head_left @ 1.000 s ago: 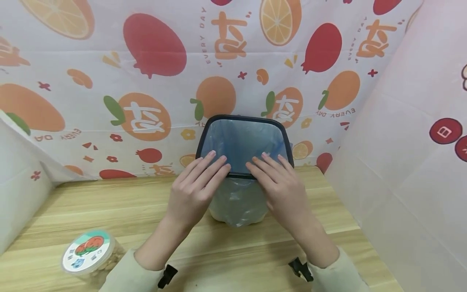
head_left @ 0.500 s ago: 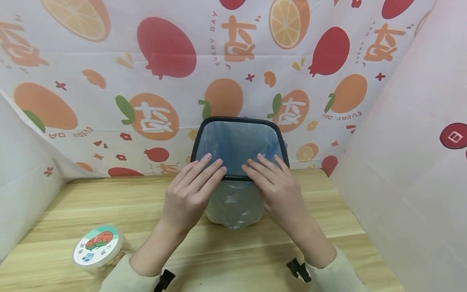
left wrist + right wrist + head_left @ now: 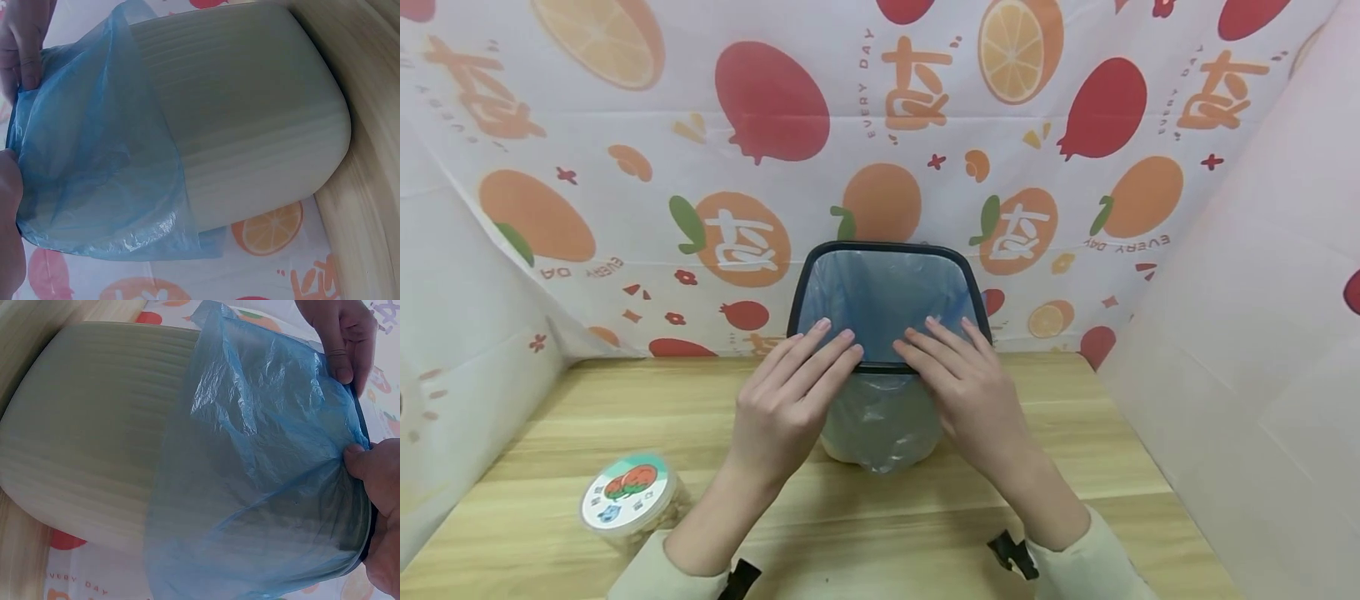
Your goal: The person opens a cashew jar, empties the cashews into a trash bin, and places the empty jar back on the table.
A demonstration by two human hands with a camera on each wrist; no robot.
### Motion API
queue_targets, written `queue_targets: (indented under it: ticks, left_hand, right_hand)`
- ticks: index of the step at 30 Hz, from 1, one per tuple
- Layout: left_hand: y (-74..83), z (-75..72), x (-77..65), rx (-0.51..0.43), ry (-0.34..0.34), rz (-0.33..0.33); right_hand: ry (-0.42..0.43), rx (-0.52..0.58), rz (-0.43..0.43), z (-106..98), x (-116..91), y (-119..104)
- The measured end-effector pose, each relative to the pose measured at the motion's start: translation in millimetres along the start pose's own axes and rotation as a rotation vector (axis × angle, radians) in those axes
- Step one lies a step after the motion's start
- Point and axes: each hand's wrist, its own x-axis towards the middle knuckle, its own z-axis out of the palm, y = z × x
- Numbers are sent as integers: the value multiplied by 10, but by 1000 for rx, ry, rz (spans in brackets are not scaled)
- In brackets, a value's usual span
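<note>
A pale trash can (image 3: 94,437) with a black rim (image 3: 891,247) stands on the table, against the patterned cloth. Its blue translucent trash bag (image 3: 880,417) lines the inside and folds down over the outside of the rim. At the front left of the rim my left hand (image 3: 782,417) holds on, fingers over the edge. My right hand (image 3: 977,404) grips the front right likewise. In the right wrist view, my right thumb (image 3: 355,461) presses the bag from outside, and my left thumb (image 3: 339,362) lies lower than its fingertips' hidden side. The bottom inside the can is hidden.
A clear round tub (image 3: 632,500) of small pale pieces, with a tomato-print lid, stands left near my left forearm. Fruit-print cloth (image 3: 880,142) rises behind the can. White sheeting borders the wooden table (image 3: 880,533) on both sides.
The head view has shifted, so the tub and cloth appear further right. Both hands stay at the front rim, with no clear change in their hold.
</note>
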Motion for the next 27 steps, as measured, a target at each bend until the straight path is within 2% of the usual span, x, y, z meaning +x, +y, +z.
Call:
queue_targets:
  ticks: [8, 15, 23, 27]
  left_hand:
    - [-18, -30, -22, 8, -22, -11]
    - [-53, -56, -35, 4, 3, -19]
    - [-78, -34, -48, -21, -44, -54]
    - [-104, -15, -49, -23, -43, -62]
  right_hand:
    - [4, -5, -16, 38, 30, 0]
    - [8, -2, -31, 79, 81, -9]
    - [29, -15, -51, 144, 118, 61]
    - [38, -8, -58, 172, 137, 85]
